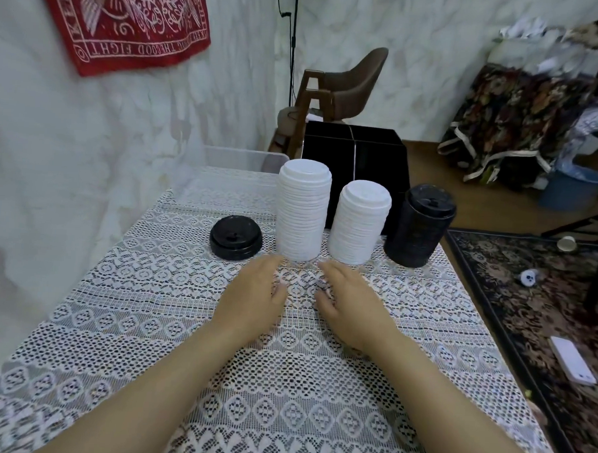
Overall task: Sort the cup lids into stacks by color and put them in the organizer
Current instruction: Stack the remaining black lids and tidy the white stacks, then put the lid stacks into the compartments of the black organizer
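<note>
The left hand [253, 293] and right hand [349, 304] rest on the lace tablecloth [183, 324], fingers loosely spread, holding nothing. Just beyond the fingertips stand the upright tall white stack [303, 212], nearer the left hand, and the shorter white stack [359, 225]. They are flanked by the short black stack [236, 238] on the left and the tall black stack [419, 228] on the right. The organizer [355, 153] stands directly behind.

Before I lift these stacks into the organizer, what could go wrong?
The taller white stack is high and narrow; lifted from its base, where the left hand and right hand are, it may buckle. The shorter white stack stands close beside it and could tip. The tall black stack sits near the right edge of the table and could fall.
</note>
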